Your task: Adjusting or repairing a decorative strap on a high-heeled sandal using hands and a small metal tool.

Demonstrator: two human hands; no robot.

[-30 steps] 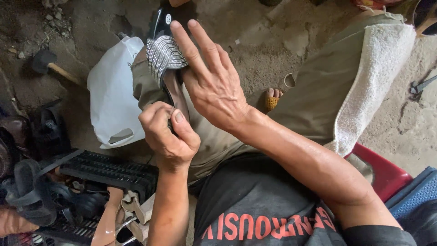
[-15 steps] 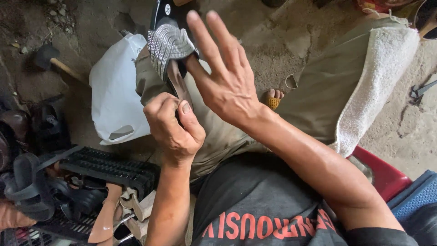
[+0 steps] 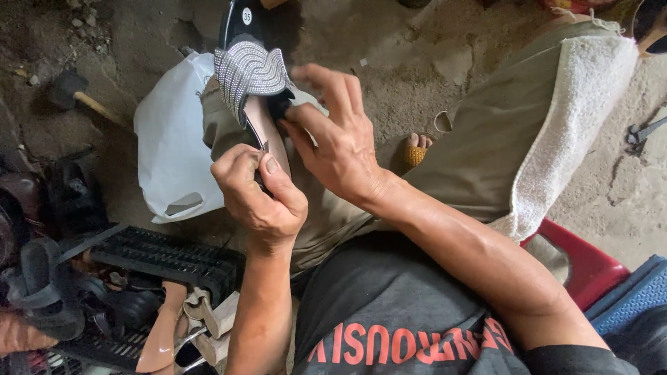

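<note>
Right hand (image 3: 340,149) lowered onto sandal (image 3: 253,83), apparently touching.

A: So what's the sandal (image 3: 251,83) look like?

B: Black sole, pale pink insole, wide silver strap covered in wavy rhinestone rows (pretty sparkly). It's lying lengthwise on the knee, toe end pointing away, heel end tucked between the two hands, insole facing up.
</note>
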